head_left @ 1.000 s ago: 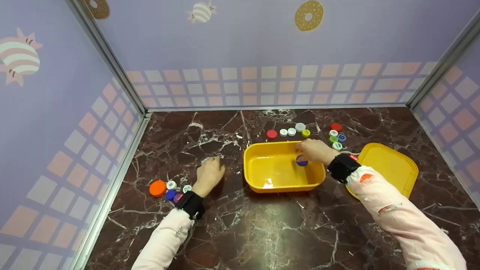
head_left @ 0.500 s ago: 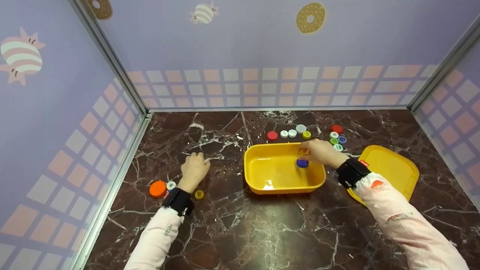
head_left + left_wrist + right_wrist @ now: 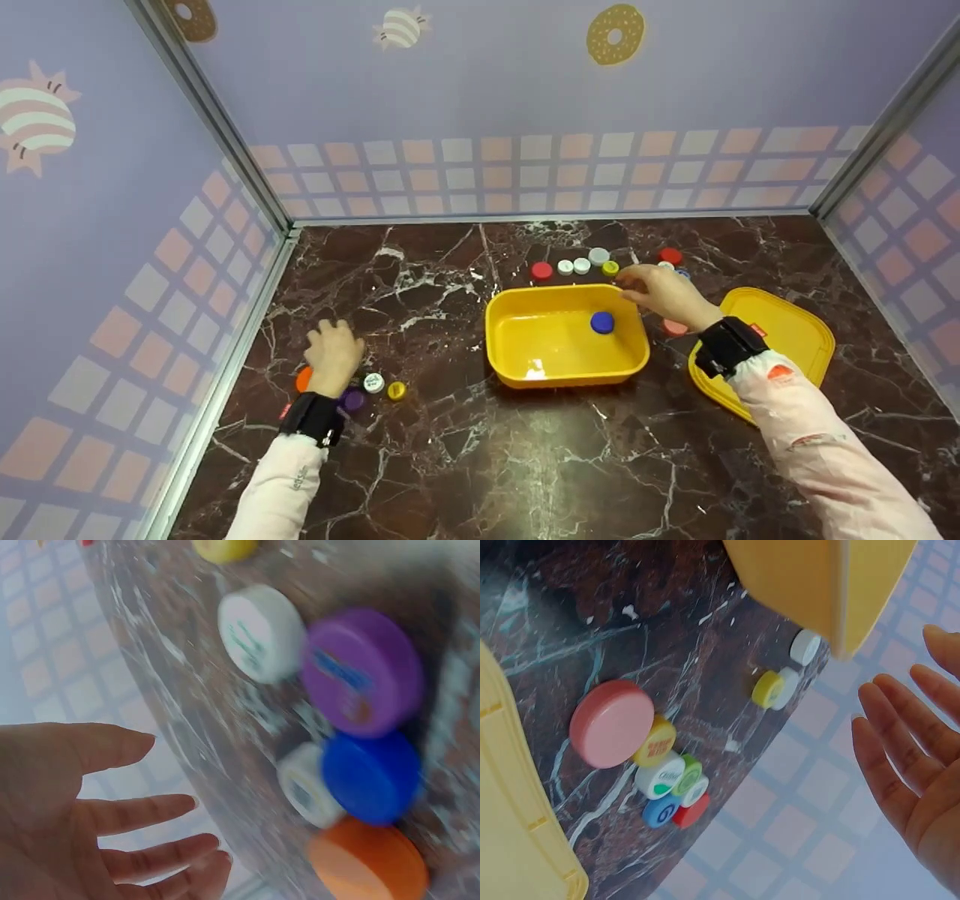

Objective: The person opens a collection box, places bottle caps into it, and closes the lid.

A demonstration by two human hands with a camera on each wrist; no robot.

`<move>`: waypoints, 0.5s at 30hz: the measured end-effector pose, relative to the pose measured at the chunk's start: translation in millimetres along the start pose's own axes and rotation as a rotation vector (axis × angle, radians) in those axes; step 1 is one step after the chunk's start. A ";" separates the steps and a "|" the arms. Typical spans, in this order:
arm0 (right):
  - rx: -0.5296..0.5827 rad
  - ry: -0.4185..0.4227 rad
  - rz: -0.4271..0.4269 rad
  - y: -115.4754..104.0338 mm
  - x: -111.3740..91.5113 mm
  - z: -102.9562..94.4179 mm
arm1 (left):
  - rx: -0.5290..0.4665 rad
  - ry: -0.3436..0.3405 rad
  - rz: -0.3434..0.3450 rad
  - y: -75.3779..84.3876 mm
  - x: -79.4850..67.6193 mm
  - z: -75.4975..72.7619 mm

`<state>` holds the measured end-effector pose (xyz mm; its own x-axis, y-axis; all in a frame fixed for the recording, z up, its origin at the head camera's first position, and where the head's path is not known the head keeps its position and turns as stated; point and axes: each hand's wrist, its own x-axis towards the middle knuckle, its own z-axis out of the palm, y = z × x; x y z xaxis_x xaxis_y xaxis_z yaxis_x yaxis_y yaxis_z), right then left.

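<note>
A blue bottle cap (image 3: 602, 322) lies inside the yellow box (image 3: 568, 379), towards its right end. My right hand (image 3: 669, 294) hovers by the box's right rim with fingers extended, holding nothing. To the left, my left hand (image 3: 334, 355) is above a group of caps, its fingers spread and free in the left wrist view. Under and beside it are an orange cap (image 3: 367, 861), a purple cap (image 3: 364, 673), a blue cap (image 3: 372, 777), two white caps (image 3: 261, 634) and a yellow cap (image 3: 397, 391). In the head view the left hand hides part of this group.
Behind the box stands a row of caps, with a red cap (image 3: 541, 271) at its left end. More caps cluster around a large pink cap (image 3: 612, 724) right of the box. The yellow lid (image 3: 787, 337) lies at the right. Patterned walls (image 3: 480, 112) enclose the table.
My right hand has let go of the blue cap inside the box and moved right and up. My left hand has swung left over the cap group, uncovering the yellow and purple caps.
</note>
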<state>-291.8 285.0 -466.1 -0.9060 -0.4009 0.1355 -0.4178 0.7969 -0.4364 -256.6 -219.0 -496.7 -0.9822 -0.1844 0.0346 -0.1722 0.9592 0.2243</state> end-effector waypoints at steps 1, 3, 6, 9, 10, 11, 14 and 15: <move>-0.004 0.005 0.010 1.6 -0.4 -1.2 | 0.007 -0.017 -0.030 -4.2 -0.2 -1.1; -0.018 0.016 0.030 4.3 -1.4 -3.3 | 0.016 -0.061 -0.095 -12.5 0.1 -2.9; -0.019 0.023 0.069 8.1 -4.3 -5.2 | 0.005 -0.129 -0.182 -23.9 0.0 -3.5; -0.019 0.018 0.101 12.2 -7.0 -5.7 | -0.010 -0.178 -0.228 -33.6 -1.0 -1.1; -0.020 0.017 0.109 13.4 -7.7 -5.5 | -0.014 -0.189 -0.235 -36.2 -1.7 0.1; -0.017 0.015 0.115 14.8 -8.1 -5.2 | -0.019 -0.193 -0.239 -38.3 -2.2 1.2; -0.013 0.011 0.130 18.5 -8.9 -4.6 | -0.030 -0.183 -0.230 -42.6 -3.5 4.4; -0.011 0.012 0.135 19.6 -9.0 -4.5 | -0.033 -0.173 -0.224 -43.4 -3.6 5.3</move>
<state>-292.2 306.3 -471.9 -0.9548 -0.2842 0.0872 -0.2928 0.8481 -0.4415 -245.9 -258.8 -511.7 -0.9186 -0.3488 -0.1857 -0.3866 0.8908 0.2388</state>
